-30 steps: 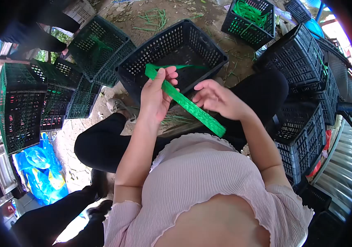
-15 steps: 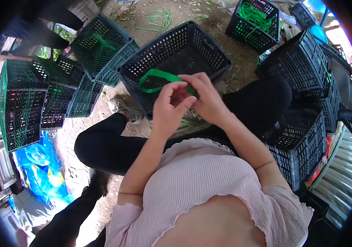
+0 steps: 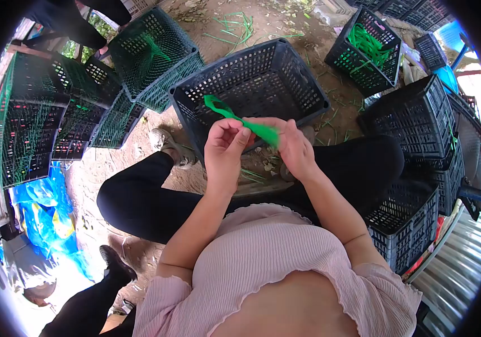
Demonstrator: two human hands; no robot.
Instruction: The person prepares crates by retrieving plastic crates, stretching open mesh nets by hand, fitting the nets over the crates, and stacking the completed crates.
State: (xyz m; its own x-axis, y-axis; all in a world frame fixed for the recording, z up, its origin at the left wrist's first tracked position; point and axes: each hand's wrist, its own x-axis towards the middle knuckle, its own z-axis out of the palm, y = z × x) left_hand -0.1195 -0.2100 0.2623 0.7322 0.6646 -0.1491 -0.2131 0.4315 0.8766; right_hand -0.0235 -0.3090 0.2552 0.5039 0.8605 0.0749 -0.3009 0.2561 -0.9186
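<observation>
Between my hands is a bright green flat strip (image 3: 256, 129), its upper part bent into a narrow fold and its lower right end smeared by motion. My left hand (image 3: 224, 151) is closed, pinching the strip between thumb and fingers. My right hand (image 3: 297, 150) lies beside the strip's blurred end with its fingers stretched toward my left fingertips; the strip passes across those fingers, and no grip on it shows. Just beyond both hands stands a black plastic crate (image 3: 277, 51) with perforated walls, tilted in view.
A crate of green strips (image 3: 368, 48) stands at upper right. Stacked black crates (image 3: 414, 115) rise at my right. Net-covered crates (image 3: 32, 123) line the left, near a blue plastic sheet (image 3: 41, 208). Another person's dark-clothed legs (image 3: 77, 22) show at upper left. Loose green strips (image 3: 237, 28) lie on the ground.
The strip's wide loop has narrowed into a fold, and its other end has come down beside my right palm. My right fingers have straightened. The view has shifted slightly.
</observation>
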